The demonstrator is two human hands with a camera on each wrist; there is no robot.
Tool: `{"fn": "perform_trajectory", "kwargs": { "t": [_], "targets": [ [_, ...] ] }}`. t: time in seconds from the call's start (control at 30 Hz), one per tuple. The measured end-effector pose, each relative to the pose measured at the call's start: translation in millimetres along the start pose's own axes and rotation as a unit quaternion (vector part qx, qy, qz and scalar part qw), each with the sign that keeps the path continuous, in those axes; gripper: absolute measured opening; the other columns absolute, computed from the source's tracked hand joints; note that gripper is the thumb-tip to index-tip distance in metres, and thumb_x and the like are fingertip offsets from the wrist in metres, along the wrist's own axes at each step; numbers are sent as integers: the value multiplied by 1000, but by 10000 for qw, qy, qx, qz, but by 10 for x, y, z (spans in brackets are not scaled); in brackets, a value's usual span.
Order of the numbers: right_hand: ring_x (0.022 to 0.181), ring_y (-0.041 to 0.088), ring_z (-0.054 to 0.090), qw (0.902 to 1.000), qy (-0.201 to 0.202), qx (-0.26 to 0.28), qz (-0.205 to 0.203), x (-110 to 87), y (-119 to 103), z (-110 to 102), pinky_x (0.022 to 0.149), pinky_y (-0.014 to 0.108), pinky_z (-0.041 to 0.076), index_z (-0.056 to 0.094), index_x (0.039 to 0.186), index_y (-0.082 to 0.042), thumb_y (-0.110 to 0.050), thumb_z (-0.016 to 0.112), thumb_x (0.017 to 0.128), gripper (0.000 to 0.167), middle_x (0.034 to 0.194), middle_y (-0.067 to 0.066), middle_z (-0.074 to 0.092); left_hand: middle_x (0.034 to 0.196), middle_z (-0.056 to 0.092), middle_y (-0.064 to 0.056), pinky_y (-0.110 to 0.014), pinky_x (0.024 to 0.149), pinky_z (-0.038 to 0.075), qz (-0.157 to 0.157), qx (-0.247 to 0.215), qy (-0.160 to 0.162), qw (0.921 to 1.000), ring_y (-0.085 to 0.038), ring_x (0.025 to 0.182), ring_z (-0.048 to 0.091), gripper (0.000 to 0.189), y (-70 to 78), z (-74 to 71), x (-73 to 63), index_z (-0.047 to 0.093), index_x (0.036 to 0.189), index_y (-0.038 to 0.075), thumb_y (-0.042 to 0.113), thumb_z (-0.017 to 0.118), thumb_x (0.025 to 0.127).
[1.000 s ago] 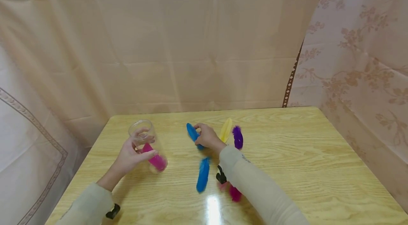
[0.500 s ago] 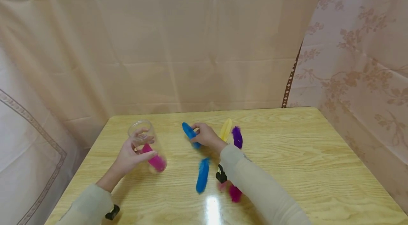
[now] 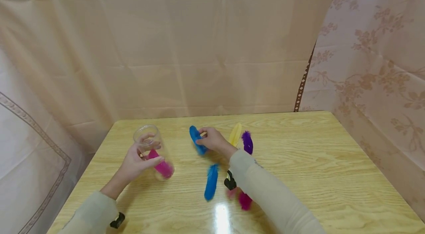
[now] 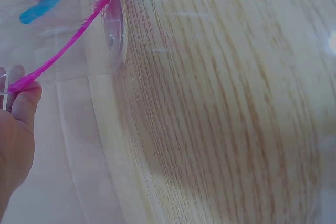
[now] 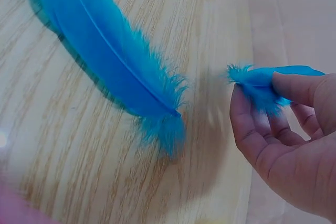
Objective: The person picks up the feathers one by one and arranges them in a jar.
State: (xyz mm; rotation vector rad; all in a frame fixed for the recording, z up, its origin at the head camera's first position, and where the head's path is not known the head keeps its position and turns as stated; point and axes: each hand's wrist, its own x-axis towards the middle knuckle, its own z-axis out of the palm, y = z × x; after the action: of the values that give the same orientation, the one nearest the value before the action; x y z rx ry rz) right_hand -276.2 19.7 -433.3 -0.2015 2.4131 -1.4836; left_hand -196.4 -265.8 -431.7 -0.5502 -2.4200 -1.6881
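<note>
My left hand [image 3: 134,166] grips a clear, open-topped plastic cylinder [image 4: 58,61] around its side. Inside it a magenta feather [image 3: 163,168] leans slantwise, its lower end by the cylinder's base. Between thumb and fingers my right hand [image 3: 215,141] pinches a blue feather [image 3: 197,140], fluffy end toward the fingertips in the right wrist view. A second blue feather [image 5: 100,51] lies flat on the table below that hand. Beyond the right wrist lie a yellow feather [image 3: 235,134] and a purple feather [image 3: 247,142].
A magenta feather [image 3: 245,201] and a pink feather [image 3: 231,193] lie by the right forearm, which partly covers them. The wooden table [image 3: 315,160] is bordered by a beige curtain [image 3: 206,53] behind and patterned cloth [image 3: 375,60] at the right.
My right hand has shifted slightly left with the pinched blue feather, which has lifted and turned a little. My left hand and the cylinder have stayed in place.
</note>
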Motion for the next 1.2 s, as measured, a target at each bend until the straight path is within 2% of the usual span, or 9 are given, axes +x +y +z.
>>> {"fn": "perform_trajectory", "kwargs": {
  "t": [0.23,0.33,0.53,0.67,0.77,0.97,1.2],
  "targets": [
    [78,22,61,9996,-133,236,-10,-3,-47,2,70,43,60,62,128,-5,-13,71,97,34,104,11,61,125,65,-26,-28,71,55,-7,-2,6,10000,-7,110,65,69,6,5,-3,45,138,6,-3,82,81],
    [77,21,60,9994,-139,310,-26,-1,-70,6,71,43,60,62,127,-5,-14,70,97,32,104,10,60,125,64,-29,-28,71,55,8,15,14,10000,-6,110,65,69,5,6,-1,45,138,5,-3,82,81],
    [81,21,59,9995,-121,289,-87,-18,-108,2,70,40,60,63,127,-4,-14,70,97,32,105,10,61,125,65,-26,-27,70,55,-3,51,15,10000,-5,110,65,70,8,10,0,45,138,6,-3,83,80],
    [86,21,59,9995,-76,277,-152,-28,-137,9,70,35,58,63,127,-7,-14,69,98,30,104,8,60,122,69,-19,-27,71,54,-71,105,50,9999,-5,109,65,70,15,15,-8,46,138,12,-2,83,80],
    [85,21,57,9991,-43,363,-235,-30,-172,21,72,37,58,63,126,-10,-12,69,98,29,102,8,59,122,70,-17,-27,72,54,-109,152,71,9998,-5,109,64,70,19,17,-11,46,138,14,0,84,81],
    [79,19,56,9972,-122,599,-424,-43,-247,45,70,42,60,63,127,-9,-8,69,97,31,97,7,57,125,68,-21,-28,74,54,-168,277,48,9995,-4,110,63,70,20,14,-9,43,141,11,3,83,83],
    [76,19,57,9961,-264,693,-477,-69,-306,51,66,39,60,63,126,-8,-8,69,97,30,97,9,57,126,67,-22,-29,76,54,-191,316,48,9993,-2,110,63,70,21,11,-13,43,141,10,4,82,84]
  ]
}}
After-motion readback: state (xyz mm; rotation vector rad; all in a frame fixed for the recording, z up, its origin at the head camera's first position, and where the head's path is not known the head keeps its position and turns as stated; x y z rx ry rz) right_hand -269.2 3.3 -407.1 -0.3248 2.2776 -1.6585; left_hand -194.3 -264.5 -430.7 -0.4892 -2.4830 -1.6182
